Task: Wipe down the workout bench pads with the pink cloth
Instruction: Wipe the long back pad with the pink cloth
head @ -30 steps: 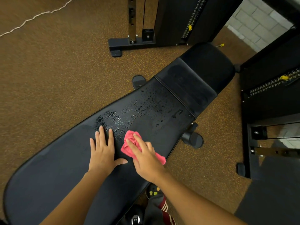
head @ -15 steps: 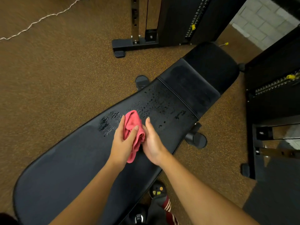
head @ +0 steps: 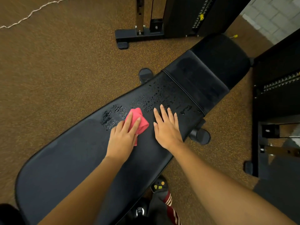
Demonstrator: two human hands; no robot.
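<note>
Now your left hand [head: 122,138] presses the pink cloth [head: 141,123] on the bench pad [head: 73,159], fingers straight, your right hand [head: 167,129] flat just beside, droplets [head: 155,96] farther

Crumpled pink cloth [head: 141,121] lies on the long black bench pad [head: 73,159], among beaded water droplets [head: 113,115]
</note>
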